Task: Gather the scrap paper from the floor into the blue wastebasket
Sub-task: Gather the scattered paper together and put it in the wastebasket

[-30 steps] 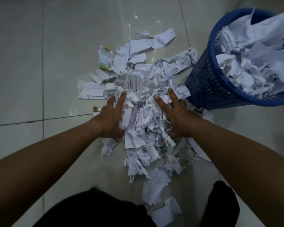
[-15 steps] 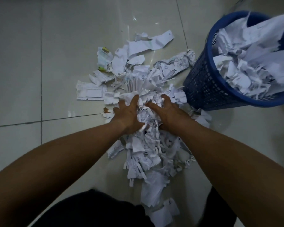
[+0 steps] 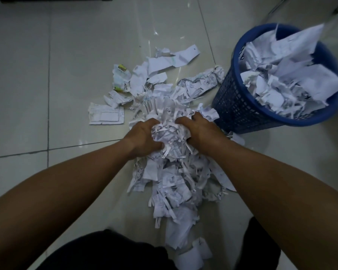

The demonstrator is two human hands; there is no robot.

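A wad of shredded paper is clamped between the left hand and the right hand, both curled shut on it, low over the heap of scrap paper on the tiled floor. The blue wastebasket, just beside the heap on the right, is already heaped with paper to its rim. Much is judged left: the main heap, a flat printed sheet, a crumpled roll and torn pieces farther out.
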